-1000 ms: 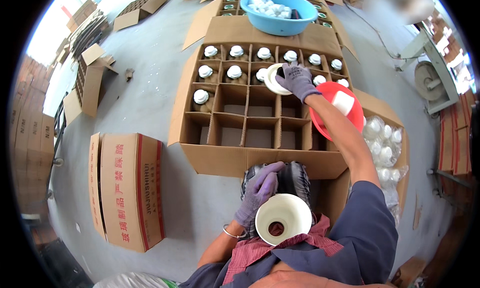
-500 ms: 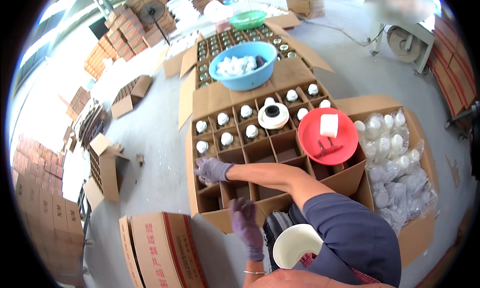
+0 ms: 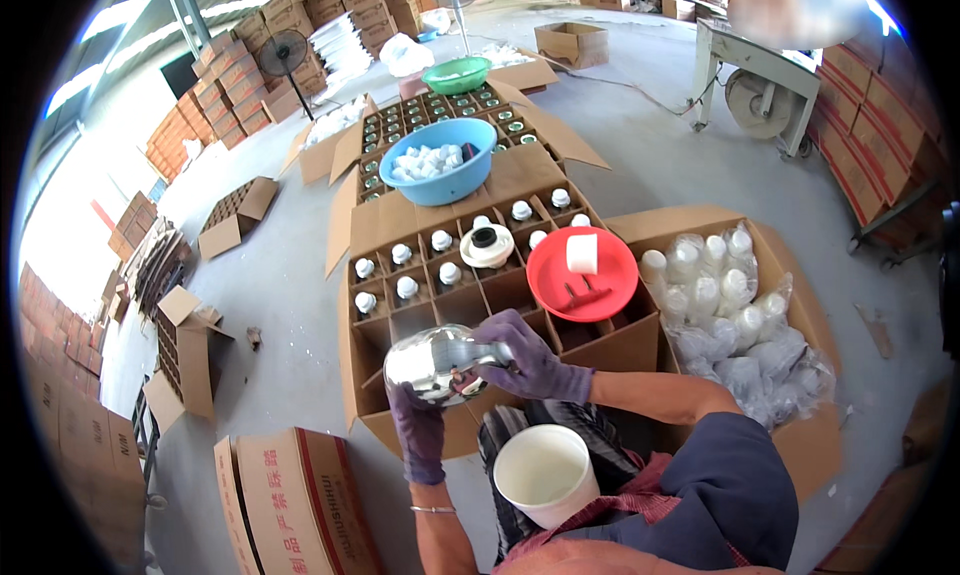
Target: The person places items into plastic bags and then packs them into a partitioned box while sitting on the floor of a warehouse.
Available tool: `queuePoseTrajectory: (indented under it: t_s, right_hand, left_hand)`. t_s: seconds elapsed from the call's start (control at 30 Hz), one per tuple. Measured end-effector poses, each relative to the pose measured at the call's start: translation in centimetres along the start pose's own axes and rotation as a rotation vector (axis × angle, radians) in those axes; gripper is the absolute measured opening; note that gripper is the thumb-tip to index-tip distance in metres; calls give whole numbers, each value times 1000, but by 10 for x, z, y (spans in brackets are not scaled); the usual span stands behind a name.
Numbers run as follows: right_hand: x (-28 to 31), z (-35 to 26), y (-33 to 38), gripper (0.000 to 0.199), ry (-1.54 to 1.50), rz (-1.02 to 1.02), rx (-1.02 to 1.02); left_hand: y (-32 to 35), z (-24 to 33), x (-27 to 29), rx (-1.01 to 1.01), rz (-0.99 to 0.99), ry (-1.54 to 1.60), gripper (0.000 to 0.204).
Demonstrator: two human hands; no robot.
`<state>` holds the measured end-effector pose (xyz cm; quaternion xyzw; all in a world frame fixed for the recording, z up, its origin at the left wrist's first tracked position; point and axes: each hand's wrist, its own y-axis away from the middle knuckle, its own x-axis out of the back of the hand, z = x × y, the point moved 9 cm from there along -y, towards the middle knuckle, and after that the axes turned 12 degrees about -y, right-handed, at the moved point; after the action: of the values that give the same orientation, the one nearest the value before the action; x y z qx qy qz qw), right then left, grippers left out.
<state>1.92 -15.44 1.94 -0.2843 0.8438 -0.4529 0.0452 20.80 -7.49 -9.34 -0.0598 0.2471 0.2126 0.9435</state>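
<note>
Above the near left cells of a divided cardboard carton (image 3: 348, 360), I hold a shiny silvered glass flask liner (image 3: 425, 363) tilted on its side, its neck toward the right. My left hand (image 3: 417, 425), in a purple-grey glove, supports the rounded body from below. Gloved alike, my right hand (image 3: 530, 360) is wrapped round the neck. White-topped bottles (image 3: 407, 287) stand in the cells beyond. A red basin (image 3: 610, 300) rests on the carton's right part, with a white roll (image 3: 582, 254) and a dark red tool in it. Beside it sits a white round piece with a black centre (image 3: 486, 245).
A cream bucket (image 3: 545, 475) stands between my legs. On the right, an open carton (image 3: 800, 445) holds plastic-wrapped white bottles (image 3: 735, 295). A blue basin (image 3: 440, 185) of white pieces sits farther off. A closed carton (image 3: 310, 505) is at the lower left.
My right hand was down at the left cells and my left hand was apart, holding nothing. Now the silvered liner is up out of the carton between both hands. The view has shifted.
</note>
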Motion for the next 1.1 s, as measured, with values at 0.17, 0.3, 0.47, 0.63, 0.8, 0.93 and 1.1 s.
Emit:
queuePoseTrajectory:
  t_s: [0.17, 0.3, 0.47, 0.63, 0.8, 0.93, 1.1]
  right_hand:
    - [40, -18, 97, 53, -236, -108, -315]
    - [54, -32, 199, 56, -332, -65, -732]
    - [46, -90, 304, 68, -36, -265, -546]
    - [28, -84, 239, 85, -154, -178, -465]
    - [28, -93, 114, 98, -207, -391, -203]
    - [20, -112, 64, 91, -381, -438, -251]
    - [30, -113, 39, 88, -283, -324, -287]
  left_hand:
    - [22, 56, -73, -69, -224, -575, 79]
    - [71, 25, -78, 31, -387, -893, 87]
    - [159, -37, 13, 235, -116, -951, 65]
    - [205, -104, 32, 122, -230, -799, 55]
    - [183, -89, 14, 100, -415, -905, 63]
    - [160, -91, -16, 54, -509, -974, 70]
    - [164, -112, -2, -125, -435, -1139, 68]
